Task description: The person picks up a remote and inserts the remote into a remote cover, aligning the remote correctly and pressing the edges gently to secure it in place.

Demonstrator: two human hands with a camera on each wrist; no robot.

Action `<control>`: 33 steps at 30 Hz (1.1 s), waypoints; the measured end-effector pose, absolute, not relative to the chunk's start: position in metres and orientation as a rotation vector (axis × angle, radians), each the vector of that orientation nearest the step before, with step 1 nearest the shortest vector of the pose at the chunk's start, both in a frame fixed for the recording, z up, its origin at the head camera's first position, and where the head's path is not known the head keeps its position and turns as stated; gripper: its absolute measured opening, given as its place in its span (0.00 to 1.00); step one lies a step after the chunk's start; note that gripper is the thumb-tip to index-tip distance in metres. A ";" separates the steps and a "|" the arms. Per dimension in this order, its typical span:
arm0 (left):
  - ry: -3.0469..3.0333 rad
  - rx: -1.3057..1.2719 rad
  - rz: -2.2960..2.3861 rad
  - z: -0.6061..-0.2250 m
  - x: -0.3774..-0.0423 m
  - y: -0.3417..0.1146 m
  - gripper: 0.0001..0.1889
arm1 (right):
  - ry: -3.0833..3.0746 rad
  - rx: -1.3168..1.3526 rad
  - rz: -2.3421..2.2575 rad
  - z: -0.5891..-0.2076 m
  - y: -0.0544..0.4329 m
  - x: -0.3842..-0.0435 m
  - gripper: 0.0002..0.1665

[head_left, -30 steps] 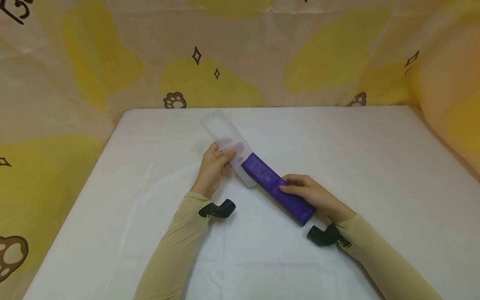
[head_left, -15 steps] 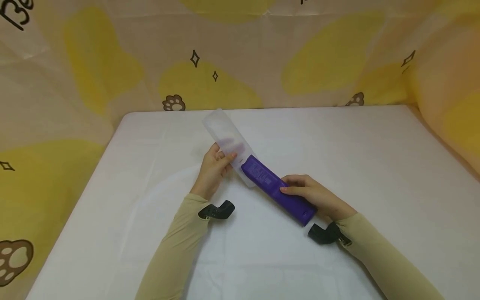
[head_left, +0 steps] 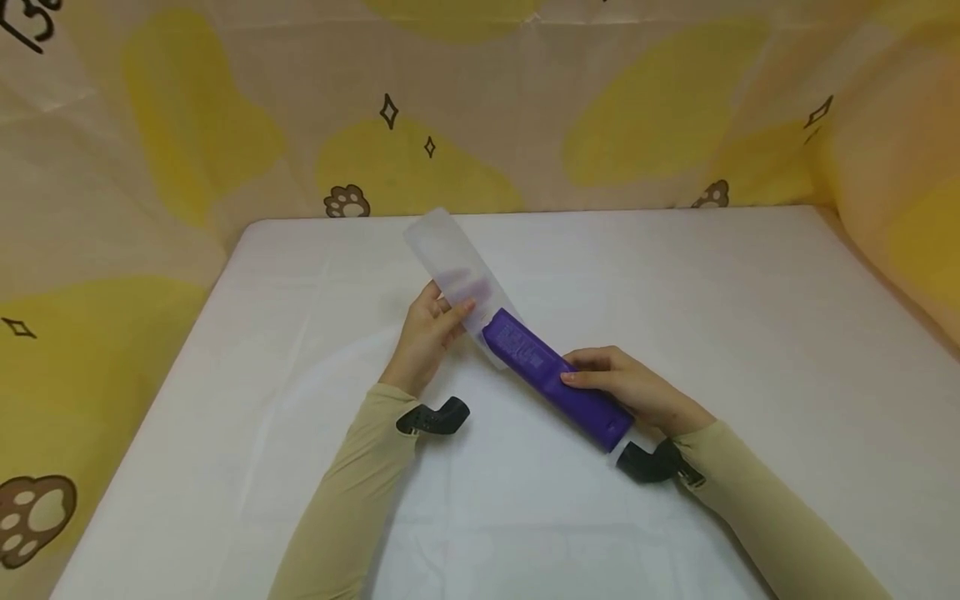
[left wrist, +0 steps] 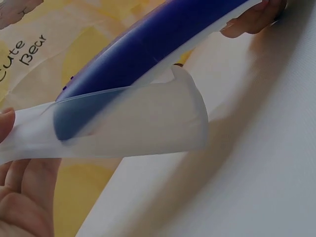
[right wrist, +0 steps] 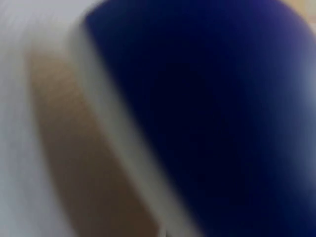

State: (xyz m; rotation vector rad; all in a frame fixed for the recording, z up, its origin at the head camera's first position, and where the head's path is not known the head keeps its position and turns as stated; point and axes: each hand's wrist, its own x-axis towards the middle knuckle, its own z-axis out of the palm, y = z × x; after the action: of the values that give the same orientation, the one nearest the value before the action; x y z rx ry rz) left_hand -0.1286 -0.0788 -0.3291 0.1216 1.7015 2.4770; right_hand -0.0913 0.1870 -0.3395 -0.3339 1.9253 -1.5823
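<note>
My left hand [head_left: 423, 337] pinches a frosted, see-through soft cover [head_left: 450, 258] between thumb and fingers, its far end pointing up and away. My right hand [head_left: 626, 387] grips a long purple remote control [head_left: 540, 362] with a pale underside, thumb on top and fingers round the far edge. The remote slants from lower right to upper left, its upper end overlapping the cover's near end. In the left wrist view, that end of the remote [left wrist: 148, 54] shows through the wall of the cover [left wrist: 163, 121]. The right wrist view is mostly filled by the blurred remote [right wrist: 207, 113].
A white table [head_left: 735, 317] lies beneath both hands. A patterned yellow and beige cloth [head_left: 480, 108] hangs behind it and at both sides. Black wrist cameras [head_left: 435, 417] are worn over the tan sleeves [head_left: 341, 500].
The cover's far end has tilted up slightly, and its near end has drawn back a little under the remote. The right hand and remote have hardly moved.
</note>
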 end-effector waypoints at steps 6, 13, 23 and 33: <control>1.676 0.160 2.471 -0.329 -0.129 -0.080 0.26 | 1.889 -0.379 -1.611 -0.338 0.188 -0.091 0.21; 1.600 0.228 2.479 -0.328 -0.131 -0.083 0.26 | 1.871 -0.432 -1.633 -0.336 0.188 -0.090 0.21; 1.614 0.175 2.418 -0.330 -0.125 -0.076 0.27 | 1.935 -0.493 -1.555 -0.334 0.185 -0.091 0.19; 1.628 0.088 2.406 -0.328 -0.125 -0.071 0.23 | 1.972 -0.505 -1.498 -0.334 0.188 -0.090 0.18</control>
State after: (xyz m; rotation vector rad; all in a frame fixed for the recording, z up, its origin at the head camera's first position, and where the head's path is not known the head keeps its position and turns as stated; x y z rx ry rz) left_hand -0.1255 -0.0710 -0.3280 0.0885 1.6284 2.4058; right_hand -0.0903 0.1879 -0.3343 -0.5050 1.9718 -1.4984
